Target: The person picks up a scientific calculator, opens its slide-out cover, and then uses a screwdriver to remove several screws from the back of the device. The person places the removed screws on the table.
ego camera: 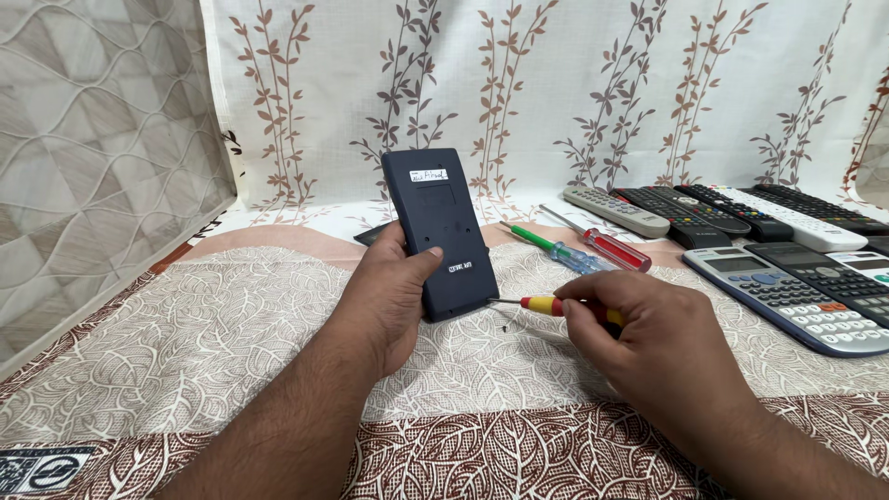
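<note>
My left hand point(394, 296) holds a dark blue calculator point(440, 231) upright, its back side facing me, with a small white label near the top. My right hand point(648, 329) grips a small screwdriver point(542, 305) with a red and yellow handle. Its metal tip touches the calculator's lower right corner. Both hands hover just above a patterned cloth point(231, 343) on the surface.
Two more screwdrivers, one green and blue point(556, 250) and one red point(607, 245), lie behind the hands. Several remote controls point(704, 213) and calculators point(787, 287) lie at the right. A dark flat piece point(375, 233) lies behind the held calculator. Curtains hang at the back and left.
</note>
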